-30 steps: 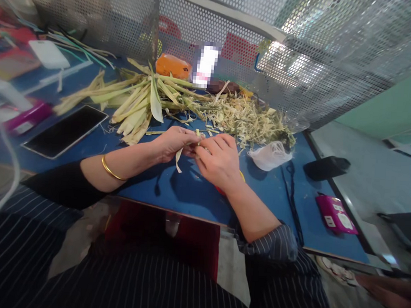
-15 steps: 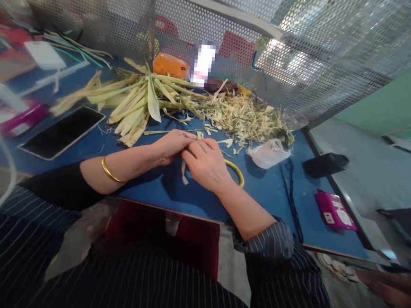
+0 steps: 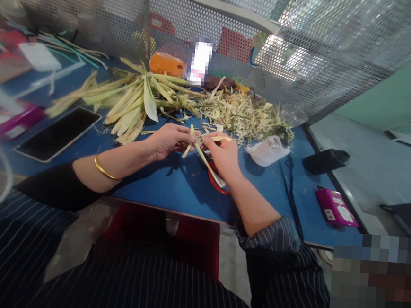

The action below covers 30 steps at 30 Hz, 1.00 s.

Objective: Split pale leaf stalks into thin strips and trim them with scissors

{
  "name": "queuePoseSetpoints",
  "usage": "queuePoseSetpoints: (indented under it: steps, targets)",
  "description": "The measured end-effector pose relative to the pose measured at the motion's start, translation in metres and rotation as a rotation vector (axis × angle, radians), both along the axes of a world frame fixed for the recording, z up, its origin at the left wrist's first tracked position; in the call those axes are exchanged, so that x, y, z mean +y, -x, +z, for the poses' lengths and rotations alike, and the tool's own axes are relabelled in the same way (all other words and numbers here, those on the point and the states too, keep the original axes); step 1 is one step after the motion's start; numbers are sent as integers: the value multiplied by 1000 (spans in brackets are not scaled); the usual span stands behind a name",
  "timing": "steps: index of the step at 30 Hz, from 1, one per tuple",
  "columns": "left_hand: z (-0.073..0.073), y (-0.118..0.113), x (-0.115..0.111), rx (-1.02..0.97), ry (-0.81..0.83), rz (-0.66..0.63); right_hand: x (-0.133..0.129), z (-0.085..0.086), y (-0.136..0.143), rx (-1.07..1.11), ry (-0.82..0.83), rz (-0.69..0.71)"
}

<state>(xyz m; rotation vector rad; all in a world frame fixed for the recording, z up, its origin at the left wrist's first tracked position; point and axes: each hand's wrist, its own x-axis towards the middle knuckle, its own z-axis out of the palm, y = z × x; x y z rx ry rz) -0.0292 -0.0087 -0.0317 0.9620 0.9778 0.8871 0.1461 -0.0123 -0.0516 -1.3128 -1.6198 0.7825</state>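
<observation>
My left hand [image 3: 172,141] pinches narrow pale-green corn husk strips [image 3: 203,158] above the blue table, near its front middle. My right hand [image 3: 223,154] is closed on the same strips from the other side, thumb and fingertips together. Where the strips cross, between both sets of fingertips, the exact join is too small to make out. One strip end slants down toward the table; another points right across my right hand. Under my right hand lies a red loop [image 3: 216,182], partly hidden, perhaps a scissors handle.
Behind my hands lie a bundle of corn husks [image 3: 131,105] and a heap of husk shreds [image 3: 244,114]. A dark phone [image 3: 59,134] is at left. To the right are a white net bag [image 3: 268,151], a black cylinder [image 3: 325,161] and a purple pack [image 3: 336,207]. A perforated metal screen [image 3: 209,19] closes the back.
My hands have moved apart from their overlapping position, and the crossed husk strips now show between them. The yellow loop seen by my right wrist is gone from view; a red loop shows there.
</observation>
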Motion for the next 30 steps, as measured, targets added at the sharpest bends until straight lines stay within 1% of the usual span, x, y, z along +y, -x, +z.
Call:
queuePoseSetpoints:
  steps: [2,3,5,6,7,8,10,12,14,16,18,19,22,24,27,30]
  targets:
    - [-2,0,1,-4,2,41,-1,1,0,-131,-52,-59]
    - [-2,-1,2,-20,-1,64,-3,3,0,-217,-119,-115]
    - [-4,0,5,-67,-13,119,-6,9,-2,-411,-327,-208]
    - [-4,0,7,-89,-11,144,-8,12,-3,-510,-450,-209]
    - [-5,1,8,-109,-5,166,-9,15,-4,-604,-566,-167]
    - [-5,1,10,-125,2,179,-9,18,-6,-691,-670,-92]
    - [-6,1,11,-144,4,187,-9,20,-8,-821,-830,95]
    - [-8,1,11,-140,-27,172,-6,19,-10,-896,-927,262]
    - [-9,0,10,-106,-65,153,-4,17,-9,-923,-966,373]
    - [-11,-1,8,-51,-101,123,-4,15,-7,-892,-971,407]
    - [-13,-3,6,3,-131,99,-5,14,-4,-778,-947,374]
    - [-13,-3,6,30,-142,90,-5,13,-3,-695,-908,338]
    - [-14,-4,3,81,-166,49,-5,11,-1,-412,-690,197]
    - [-13,-4,1,88,-171,2,-3,9,-2,-294,-527,104]
    - [-11,-5,-1,83,-159,-34,1,8,-3,-279,-339,10]
    - [-9,-6,-3,86,-152,-44,1,8,-3,-332,-235,-30]
